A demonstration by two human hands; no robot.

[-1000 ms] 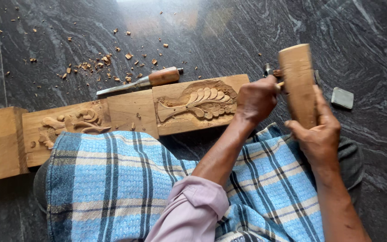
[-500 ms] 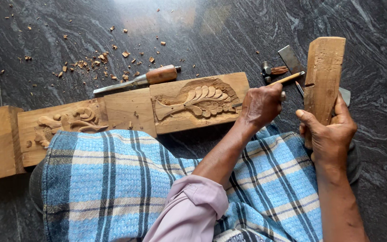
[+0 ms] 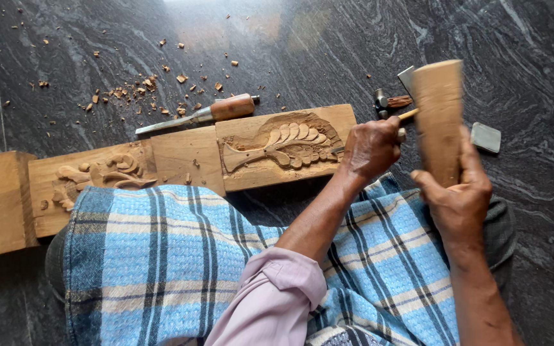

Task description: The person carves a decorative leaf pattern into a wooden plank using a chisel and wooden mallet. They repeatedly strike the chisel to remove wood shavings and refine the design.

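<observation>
Since half a second ago the wooden mallet (image 3: 439, 118) has tipped a little and come nearer the chisel handle; a second ago it stood further to the side of the left hand. One mallet is in play, gripped low on its narrow end by the right hand (image 3: 460, 198), fingers curled tight around it, thumb on the near side. Its long axis runs nearly upright in the view, wide end away from the person, leaning slightly toward the left.

Wrapped closed around one small chisel (image 3: 406, 116), the left hand (image 3: 370, 148) shows only the chisel's pale handle end, poking out toward the mallet; the blade is hidden under the hand, at the right end of the carved plank (image 3: 187, 157). That chisel slants from upper right down to lower left.

One long plank lies across the dark stone floor (image 3: 328, 57), its long axis left to right, with two carved panels: a leaf spray (image 3: 286, 146) by the left hand and a scroll (image 3: 97, 176) further left. A second, larger chisel (image 3: 200, 114) with a brown handle lies on the floor just behind the plank, blade pointing left. Wood chips (image 3: 142, 93) are scattered beyond it. One small grey block (image 3: 485, 137) sits right of the mallet. A blue checked cloth (image 3: 161, 256) covers the lap.
</observation>
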